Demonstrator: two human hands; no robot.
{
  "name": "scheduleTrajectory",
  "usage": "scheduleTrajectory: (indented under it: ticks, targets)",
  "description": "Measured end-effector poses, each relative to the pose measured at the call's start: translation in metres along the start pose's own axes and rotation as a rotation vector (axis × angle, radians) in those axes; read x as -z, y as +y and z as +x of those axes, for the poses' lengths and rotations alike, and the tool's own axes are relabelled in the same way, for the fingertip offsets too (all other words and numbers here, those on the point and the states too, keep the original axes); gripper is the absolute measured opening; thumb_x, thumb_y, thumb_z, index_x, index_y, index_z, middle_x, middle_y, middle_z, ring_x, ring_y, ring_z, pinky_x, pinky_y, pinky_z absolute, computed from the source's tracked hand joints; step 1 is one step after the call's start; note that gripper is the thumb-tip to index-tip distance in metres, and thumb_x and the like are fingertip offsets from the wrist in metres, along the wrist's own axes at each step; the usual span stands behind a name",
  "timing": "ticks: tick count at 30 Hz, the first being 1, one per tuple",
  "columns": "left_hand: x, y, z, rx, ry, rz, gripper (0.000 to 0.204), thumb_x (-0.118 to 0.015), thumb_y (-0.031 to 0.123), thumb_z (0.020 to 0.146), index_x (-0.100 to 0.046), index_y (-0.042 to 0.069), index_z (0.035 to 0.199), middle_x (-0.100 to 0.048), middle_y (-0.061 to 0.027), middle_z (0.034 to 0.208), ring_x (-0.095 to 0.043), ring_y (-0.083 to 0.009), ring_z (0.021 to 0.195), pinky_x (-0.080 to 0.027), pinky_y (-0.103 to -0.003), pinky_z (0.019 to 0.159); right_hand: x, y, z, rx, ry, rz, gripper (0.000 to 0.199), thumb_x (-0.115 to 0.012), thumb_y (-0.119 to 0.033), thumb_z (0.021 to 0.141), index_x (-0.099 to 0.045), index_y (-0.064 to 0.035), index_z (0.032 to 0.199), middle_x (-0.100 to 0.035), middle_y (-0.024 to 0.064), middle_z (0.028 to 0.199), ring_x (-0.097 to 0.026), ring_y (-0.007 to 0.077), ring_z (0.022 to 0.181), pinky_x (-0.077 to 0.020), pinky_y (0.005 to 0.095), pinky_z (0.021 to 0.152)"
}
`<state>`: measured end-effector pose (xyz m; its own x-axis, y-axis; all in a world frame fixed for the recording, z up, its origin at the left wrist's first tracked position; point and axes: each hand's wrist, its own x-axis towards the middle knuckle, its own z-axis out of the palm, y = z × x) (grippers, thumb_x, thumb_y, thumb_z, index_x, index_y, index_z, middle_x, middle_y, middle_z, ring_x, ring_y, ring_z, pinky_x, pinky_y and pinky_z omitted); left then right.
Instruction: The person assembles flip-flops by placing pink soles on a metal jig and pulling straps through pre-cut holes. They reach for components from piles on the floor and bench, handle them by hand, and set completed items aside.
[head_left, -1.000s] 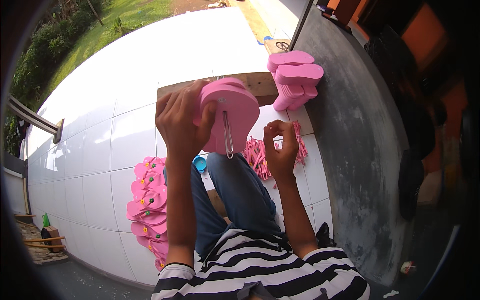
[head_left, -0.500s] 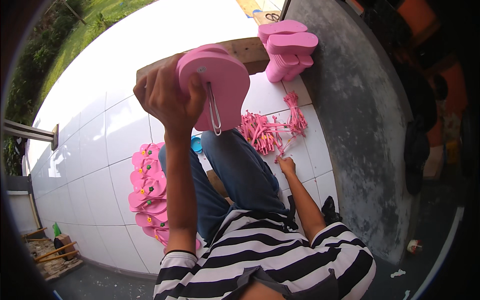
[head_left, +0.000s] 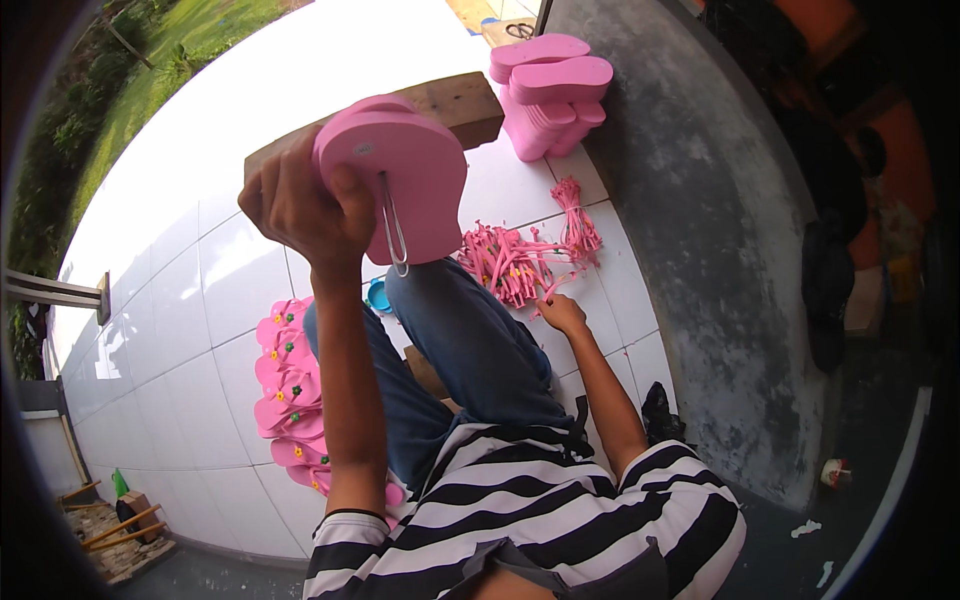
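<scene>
My left hand [head_left: 318, 215] is wrapped round pink flip-flop soles [head_left: 430, 190], raised above my knees; a second sole shows behind the front one. A thin metal wire loop [head_left: 396, 240] sticks out of the front sole's hole. Low on the right, my right hand [head_left: 565, 314] has its fingers closed on a pink flip-flop strap [head_left: 549, 288], at the near edge of a loose heap of straps [head_left: 500, 265]. Beyond that heap lies a tied bundle of straps [head_left: 576, 215].
Behind the soles is a wooden beam [head_left: 460, 103]. Stacked pink soles [head_left: 560, 80] stand near the grey wall [head_left: 690, 180]. Flip-flops with flower-decorated straps [head_left: 290, 395] lie in a row left of my legs. A small blue dish [head_left: 378, 297] sits by my knee.
My right hand has drawn slightly back and turned, with a strap now showing at its fingers. The view has shifted a little; my left hand still holds the soles up.
</scene>
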<state>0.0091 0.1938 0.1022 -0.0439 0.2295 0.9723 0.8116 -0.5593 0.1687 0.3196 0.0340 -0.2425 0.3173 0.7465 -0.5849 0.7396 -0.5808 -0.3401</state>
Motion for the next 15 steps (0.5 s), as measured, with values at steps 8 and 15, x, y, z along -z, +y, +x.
scheduleTrajectory:
  ticks: [8,15]
  targets:
    - [-0.001,-0.003,-0.003,0.011,0.012,-0.034,0.036,-0.052,0.040,0.091,-0.070,0.009,0.087,-0.066,-0.0024,0.073,-0.059,-0.0196,0.069,-0.036,-0.034,0.082,0.049,0.014,0.046,0.041,0.785,0.154,0.042,-0.068,-0.024,0.082,-0.055,-0.0097,0.119,-0.056,0.0169,0.117,-0.057,0.0381,0.108,-0.0492,0.0483,0.091]
    - [-0.003,-0.002,0.000,-0.006,0.013,-0.066,0.036,-0.051,0.039,0.091,-0.070,0.009,0.088,-0.065,-0.0014,0.072,-0.059,-0.0187,0.069,-0.036,-0.033,0.081,0.029,0.019,0.080,0.228,0.714,-0.333,0.040,-0.069,-0.015,0.080,-0.063,-0.0167,0.119,-0.050,0.0131,0.126,-0.051,0.0358,0.115,-0.0487,0.0447,0.094]
